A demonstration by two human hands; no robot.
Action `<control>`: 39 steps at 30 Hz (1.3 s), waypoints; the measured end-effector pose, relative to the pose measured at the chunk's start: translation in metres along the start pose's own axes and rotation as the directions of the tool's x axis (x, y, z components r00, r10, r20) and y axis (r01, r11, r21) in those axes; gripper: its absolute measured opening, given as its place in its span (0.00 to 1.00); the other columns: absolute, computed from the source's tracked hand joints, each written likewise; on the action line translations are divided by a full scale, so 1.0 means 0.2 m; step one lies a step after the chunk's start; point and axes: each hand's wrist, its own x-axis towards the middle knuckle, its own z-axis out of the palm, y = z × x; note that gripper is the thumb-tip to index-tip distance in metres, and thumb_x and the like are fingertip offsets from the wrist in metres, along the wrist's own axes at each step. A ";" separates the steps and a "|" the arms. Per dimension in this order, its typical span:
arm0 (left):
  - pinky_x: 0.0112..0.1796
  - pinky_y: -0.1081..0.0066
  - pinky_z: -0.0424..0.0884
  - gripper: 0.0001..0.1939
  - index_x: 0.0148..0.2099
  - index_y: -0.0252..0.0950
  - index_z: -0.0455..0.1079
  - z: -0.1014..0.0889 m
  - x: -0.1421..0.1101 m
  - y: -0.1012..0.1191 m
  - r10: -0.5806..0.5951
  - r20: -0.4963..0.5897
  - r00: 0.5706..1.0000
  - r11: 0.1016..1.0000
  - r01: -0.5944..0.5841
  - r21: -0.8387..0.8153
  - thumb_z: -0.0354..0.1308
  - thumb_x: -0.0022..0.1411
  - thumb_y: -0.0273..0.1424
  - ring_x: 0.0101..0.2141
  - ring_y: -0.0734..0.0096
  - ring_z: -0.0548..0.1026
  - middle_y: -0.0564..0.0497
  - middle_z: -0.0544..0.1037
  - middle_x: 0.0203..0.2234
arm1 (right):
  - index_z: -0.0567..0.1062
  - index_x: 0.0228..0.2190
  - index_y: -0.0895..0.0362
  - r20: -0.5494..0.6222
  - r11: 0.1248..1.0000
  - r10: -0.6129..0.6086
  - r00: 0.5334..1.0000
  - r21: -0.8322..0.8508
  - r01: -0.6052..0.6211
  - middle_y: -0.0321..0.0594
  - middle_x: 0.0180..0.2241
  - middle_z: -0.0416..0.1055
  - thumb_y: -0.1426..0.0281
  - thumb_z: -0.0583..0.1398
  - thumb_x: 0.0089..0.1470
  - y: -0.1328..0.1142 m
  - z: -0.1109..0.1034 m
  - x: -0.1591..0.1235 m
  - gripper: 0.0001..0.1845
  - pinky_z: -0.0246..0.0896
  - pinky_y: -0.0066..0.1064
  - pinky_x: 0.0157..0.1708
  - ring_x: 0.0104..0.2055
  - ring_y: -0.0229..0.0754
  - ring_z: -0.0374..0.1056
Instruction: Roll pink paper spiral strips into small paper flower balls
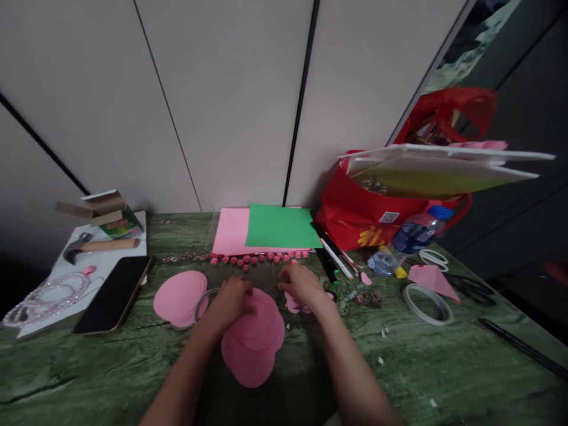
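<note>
In the head view, left hand [236,299] over the upper left of a fanned stack of pink paper discs [252,367] at the middle of the bench [110,373], toward the near edge; fingers bent downward, partly hiding the discs, grip or mere touch impossible to tell. Right hand [302,283] just right of there, fingers curled over small pink cut-outs [293,305], mostly covered; hold equally unclear. Behind the left wrist, a half-hidden grey ring [199,302] overlapping a second pile of pink discs [177,296]. Beyond the hands, along the far edge, a green sheet [284,228] covering part of the pink sheets [231,228], with pink pompom trim [254,260] in front. Toward the left edge, itself out of frame, a phone [113,294], a hammer [110,244] and pale beads [48,300]. Toward the far right corner, hidden by a red bag [355,207], a bottle [417,235] tilted against it; nearer the right edge, a tape roll [437,320] and blurred dark scissors [470,288]. Near edge and near corners cut off or lost in shadow.
</note>
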 end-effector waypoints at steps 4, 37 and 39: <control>0.29 0.71 0.57 0.07 0.18 0.36 0.69 0.00 0.00 0.01 0.040 -0.024 0.999 0.999 -0.040 -0.033 0.63 0.37 0.20 0.27 0.64 0.69 0.51 0.71 0.19 | 0.74 0.36 0.54 0.006 1.000 0.003 1.000 -0.012 -0.002 0.43 0.36 0.75 0.68 0.61 0.45 0.00 0.00 0.00 0.12 0.56 0.30 0.36 0.42 0.46 0.69; 0.18 0.79 0.59 0.12 0.26 0.32 0.69 -0.11 -0.01 0.08 -0.234 -0.112 0.966 0.618 0.059 -0.784 0.64 0.42 0.35 0.15 0.82 0.62 0.57 0.68 0.15 | 0.74 0.27 0.59 0.028 0.760 -0.404 0.914 0.567 0.318 0.39 0.25 0.74 0.72 0.52 0.51 -0.03 0.04 0.01 0.11 0.58 0.25 0.26 0.26 0.36 0.68; 0.19 0.79 0.60 0.12 0.26 0.32 0.69 -0.11 -0.01 0.08 -0.245 -0.128 0.961 0.598 0.046 -0.800 0.64 0.42 0.35 0.16 0.81 0.63 0.57 0.69 0.16 | 0.72 0.27 0.59 0.045 0.660 -0.431 0.901 0.697 0.280 0.39 0.26 0.74 0.70 0.52 0.52 -0.03 0.05 0.01 0.11 0.60 0.26 0.26 0.27 0.37 0.68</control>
